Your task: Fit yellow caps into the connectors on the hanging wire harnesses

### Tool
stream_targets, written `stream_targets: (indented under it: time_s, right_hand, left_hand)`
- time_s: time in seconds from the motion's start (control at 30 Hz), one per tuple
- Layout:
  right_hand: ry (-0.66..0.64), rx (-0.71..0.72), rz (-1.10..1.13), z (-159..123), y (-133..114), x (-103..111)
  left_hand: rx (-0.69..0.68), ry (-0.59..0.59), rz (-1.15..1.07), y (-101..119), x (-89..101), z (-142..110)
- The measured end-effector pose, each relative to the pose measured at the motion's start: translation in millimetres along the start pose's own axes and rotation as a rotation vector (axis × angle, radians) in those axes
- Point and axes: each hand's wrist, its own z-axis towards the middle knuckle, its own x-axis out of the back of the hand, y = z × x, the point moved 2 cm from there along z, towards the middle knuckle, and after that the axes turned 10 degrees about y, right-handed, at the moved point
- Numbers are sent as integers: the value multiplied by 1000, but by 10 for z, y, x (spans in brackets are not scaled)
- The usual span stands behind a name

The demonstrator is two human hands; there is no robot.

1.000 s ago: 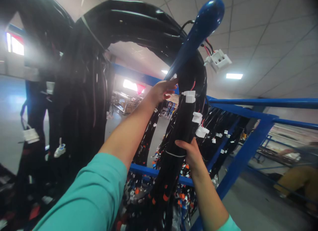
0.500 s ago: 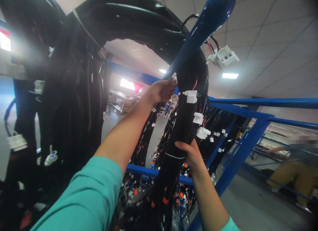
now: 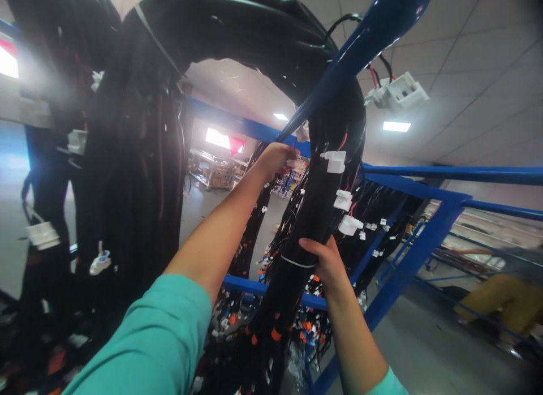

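Note:
A thick bundle of black wire harnesses [image 3: 303, 214] hangs in an arch over a blue rack arm [image 3: 360, 47]. My right hand [image 3: 326, 258] is wrapped round its hanging part, thumb across the front, just above a pale tie [image 3: 299, 263]. Left of the bundle, higher up, my left hand [image 3: 278, 157] has its fingers curled; what they hold, if anything, is hidden. A white connector [image 3: 302, 132] sits just above these fingers. More white connectors, such as the square-ended one [image 3: 336, 161], stick out along the bundle, and a larger one [image 3: 405, 91] dangles at upper right.
Another large black bundle [image 3: 136, 174] hangs close on the left. Blue rack bars [image 3: 418, 265] run on the right and below, with many connector ends [image 3: 311, 327] hanging low. A person [image 3: 500, 304] is bent over at far right. Shelving [image 3: 212, 168] stands behind.
My left hand has moved slightly down and left, apart from the white connector that was at its fingertips. My right hand stays on the bundle. The upper bundle and rack shift rightward in view.

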Motion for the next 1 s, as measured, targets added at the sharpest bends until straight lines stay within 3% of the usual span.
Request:
stream_targets:
  time_s: [0.27,0.53,0.63,0.7,0.8,0.9,1.0]
  right_hand:
    - [-12,-7,14,5,6,3]
    - [-17,-3,4,-5,-10,22]
    - [-43,0,-5,0,-9,40]
    - [-75,5,-4,4,-4,50]
    - [-122,29,7,12,26,70]
    - [-137,65,41,12,96,109]
    - [-153,64,81,-21,210,158]
  left_hand:
    - [266,-60,-74,92,-24,-130]
    - [229,-29,-111,36,33,-172]
    - [210,60,-57,-69,66,-227]
    - [94,189,107,-101,75,-329]
    - [-274,357,396,42,21,-637]
    - [-654,356,518,429,-28,-1061]
    - [-1016,563,652,959,165,-1395]
